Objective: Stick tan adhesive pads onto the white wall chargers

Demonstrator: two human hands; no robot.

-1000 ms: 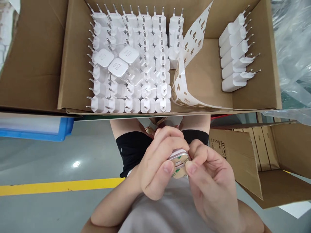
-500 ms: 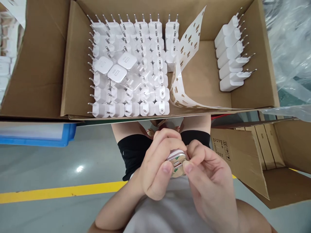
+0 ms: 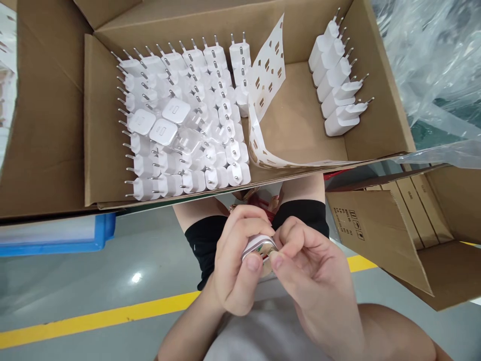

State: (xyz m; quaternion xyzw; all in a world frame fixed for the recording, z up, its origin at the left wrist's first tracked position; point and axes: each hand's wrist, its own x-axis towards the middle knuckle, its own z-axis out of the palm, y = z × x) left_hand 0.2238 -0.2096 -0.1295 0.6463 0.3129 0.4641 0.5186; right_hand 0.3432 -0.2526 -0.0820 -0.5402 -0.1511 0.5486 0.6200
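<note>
My left hand (image 3: 235, 265) is wrapped around a white power adapter (image 3: 255, 241), held low in front of my body with its end face toward me. A tan film with green marks (image 3: 267, 269) covers part of that face. My right hand (image 3: 315, 281) pinches the edge of the film between thumb and forefinger. The adapter's other side is hidden in my left palm. Beyond my hands, rows of white plug adapters (image 3: 193, 181) stand in a cardboard box (image 3: 300, 133) with their pins up. Three adapters (image 3: 164, 131) lie on top of the rows, face up, beside clear plastic pieces (image 3: 188, 140).
A punched white sheet (image 3: 268, 70) curves upright inside the box. Several adapters (image 3: 334, 80) line its right side. Clear plastic wrap (image 3: 432, 65) lies at the right. An open carton (image 3: 383, 235) stands lower right, and a blue tray (image 3: 101, 233) juts out at the left.
The view has shifted and tilted. My right fingers still pinch the film, and more of it looks bent away from the adapter's face. My left grip is unchanged.
</note>
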